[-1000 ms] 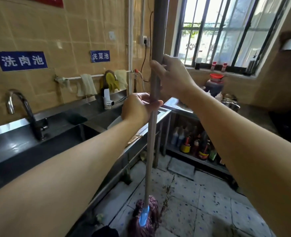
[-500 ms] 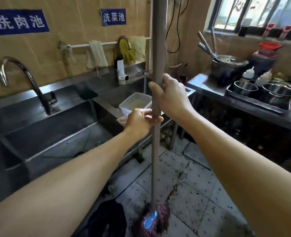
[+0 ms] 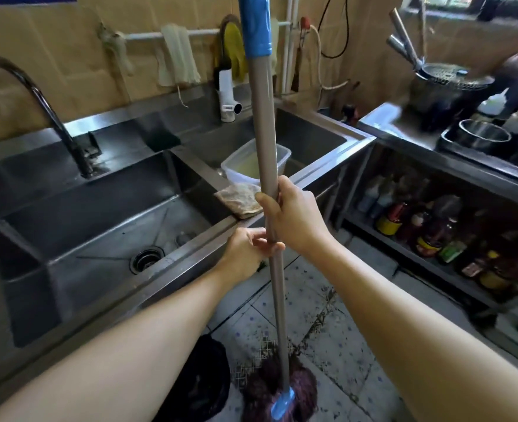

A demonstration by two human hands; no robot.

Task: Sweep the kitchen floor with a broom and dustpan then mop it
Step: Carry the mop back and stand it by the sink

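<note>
Gripping the upright mop handle (image 3: 266, 166), right hand (image 3: 294, 220) above left hand (image 3: 245, 251), beside sink (image 3: 99, 226) and tub (image 3: 245, 166).

Mop handle (image 3: 265, 153) top cut off; mop head (image 3: 282, 391) cropped below; shelf bottles (image 3: 434, 236) blurred.
</note>
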